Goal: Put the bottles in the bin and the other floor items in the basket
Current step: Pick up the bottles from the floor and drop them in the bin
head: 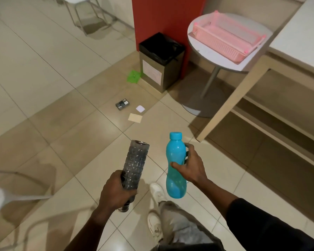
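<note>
Hands [116, 190] [191, 168] with 2 bottles [136, 160] [176, 153] (1 each)

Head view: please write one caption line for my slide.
Left hand holds a clear grey bottle, right hand a blue bottle; the black-lined bin stands ahead, the pink basket on a round table.

Grey bottle [134, 163] neck hidden in left hand [116, 190], dark floor item [123, 104] unidentifiable
</note>
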The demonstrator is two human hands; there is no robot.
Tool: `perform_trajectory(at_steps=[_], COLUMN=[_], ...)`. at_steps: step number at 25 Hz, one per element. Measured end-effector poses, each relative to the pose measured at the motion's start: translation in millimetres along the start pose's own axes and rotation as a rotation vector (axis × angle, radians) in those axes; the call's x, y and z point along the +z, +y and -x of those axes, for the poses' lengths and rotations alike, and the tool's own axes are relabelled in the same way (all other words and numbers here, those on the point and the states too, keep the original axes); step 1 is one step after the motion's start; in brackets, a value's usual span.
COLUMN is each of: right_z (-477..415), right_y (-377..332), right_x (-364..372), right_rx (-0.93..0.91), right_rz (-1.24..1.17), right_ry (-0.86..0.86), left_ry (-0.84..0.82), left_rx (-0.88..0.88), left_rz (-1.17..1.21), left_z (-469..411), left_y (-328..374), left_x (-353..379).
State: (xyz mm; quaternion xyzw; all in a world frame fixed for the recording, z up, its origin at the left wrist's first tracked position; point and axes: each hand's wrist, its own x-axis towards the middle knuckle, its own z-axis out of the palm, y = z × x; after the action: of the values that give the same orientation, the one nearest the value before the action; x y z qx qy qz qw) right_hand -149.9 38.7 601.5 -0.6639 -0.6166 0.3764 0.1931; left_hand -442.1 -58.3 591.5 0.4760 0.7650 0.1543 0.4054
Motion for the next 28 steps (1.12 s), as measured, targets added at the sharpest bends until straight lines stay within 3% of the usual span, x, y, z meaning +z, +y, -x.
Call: perform_trajectory(at_steps=[6, 17, 28], right_z=[-95, -323, -529], right_y=[-50, -165, -217], right_x=[22, 45, 49], right_rx=[-0.066, -0.126, -0.025], right_rz=[0.0, -0.03, -0.041], right_ry=[-0.037, -0.114, -0.01], left_ry=[0.042, 0.142, 0.015], left_rx=[-0.043, -0.075, 0.048], left_rz=[0.056, -0.021, -0.075], left_z=[-69, -285, -522], left_y=[8, 68, 165], left_x=[-48, -168, -239])
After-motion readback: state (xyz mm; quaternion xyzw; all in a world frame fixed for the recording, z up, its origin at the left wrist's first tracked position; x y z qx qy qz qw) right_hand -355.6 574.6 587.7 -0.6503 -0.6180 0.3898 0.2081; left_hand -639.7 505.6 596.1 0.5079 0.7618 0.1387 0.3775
